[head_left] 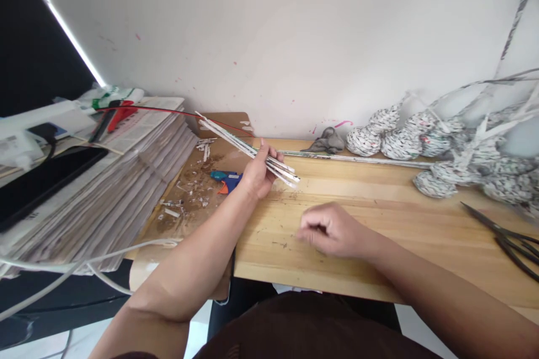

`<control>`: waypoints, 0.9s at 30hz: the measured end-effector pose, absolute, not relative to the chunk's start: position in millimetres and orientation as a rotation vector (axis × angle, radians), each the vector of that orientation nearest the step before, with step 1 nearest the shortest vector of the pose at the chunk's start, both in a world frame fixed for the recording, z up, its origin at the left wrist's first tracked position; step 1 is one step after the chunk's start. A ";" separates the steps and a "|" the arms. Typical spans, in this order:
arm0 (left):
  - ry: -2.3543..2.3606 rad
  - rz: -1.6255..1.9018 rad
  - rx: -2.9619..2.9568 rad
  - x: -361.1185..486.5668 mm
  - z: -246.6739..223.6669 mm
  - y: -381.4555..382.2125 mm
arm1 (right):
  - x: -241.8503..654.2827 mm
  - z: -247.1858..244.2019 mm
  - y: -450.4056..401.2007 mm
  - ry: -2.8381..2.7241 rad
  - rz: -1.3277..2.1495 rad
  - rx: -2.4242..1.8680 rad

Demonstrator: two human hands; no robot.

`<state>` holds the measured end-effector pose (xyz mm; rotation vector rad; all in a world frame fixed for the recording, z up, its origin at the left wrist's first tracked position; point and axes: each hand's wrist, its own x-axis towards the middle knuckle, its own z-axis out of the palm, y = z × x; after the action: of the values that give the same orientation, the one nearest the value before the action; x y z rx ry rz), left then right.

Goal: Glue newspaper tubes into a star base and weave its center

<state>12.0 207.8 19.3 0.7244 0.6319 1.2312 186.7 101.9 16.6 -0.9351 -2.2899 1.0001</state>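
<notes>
My left hand [261, 173] is closed around a small bundle of thin white rolled-paper sticks [229, 137], held slanting over the table. Their short ends stick out to the right of the fingers, and the long ends point up and left. Over the bare wood my right hand [326, 229] is curled into a loose fist, slightly blurred, with nothing visible in it. Just left of the bundle, a blue glue gun [232, 182] with an orange trigger lies on a stained cardboard sheet [172, 227].
Paper scraps [206, 151] litter the cardboard. A tall newspaper stack [138, 179] carries a dark phone [46, 182] and red-handled pliers [122, 116]. Woven paper shapes [400, 143] line the right back, near black scissors [505, 235]. A grey cloth-like lump [328, 140] and long paper sticks [357, 158] lie by the wall.
</notes>
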 end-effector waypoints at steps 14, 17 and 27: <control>0.628 1.136 0.945 16.9 18.3 199.0 | 189.5 13.5 108.1 -1.690 0.663 -1.082; 0.612 1.088 1.009 19.0 19.8 194.1 | 190.6 10.5 115.6 -1.648 0.764 -1.237; 0.556 0.984 1.125 26.2 15.1 184.5 | 189.8 -2.2 119.5 -1.897 0.919 -1.433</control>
<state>26.2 184.5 15.1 1.1246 0.5562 0.9840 189.8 119.5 -2.2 -1.4328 -1.8975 0.9187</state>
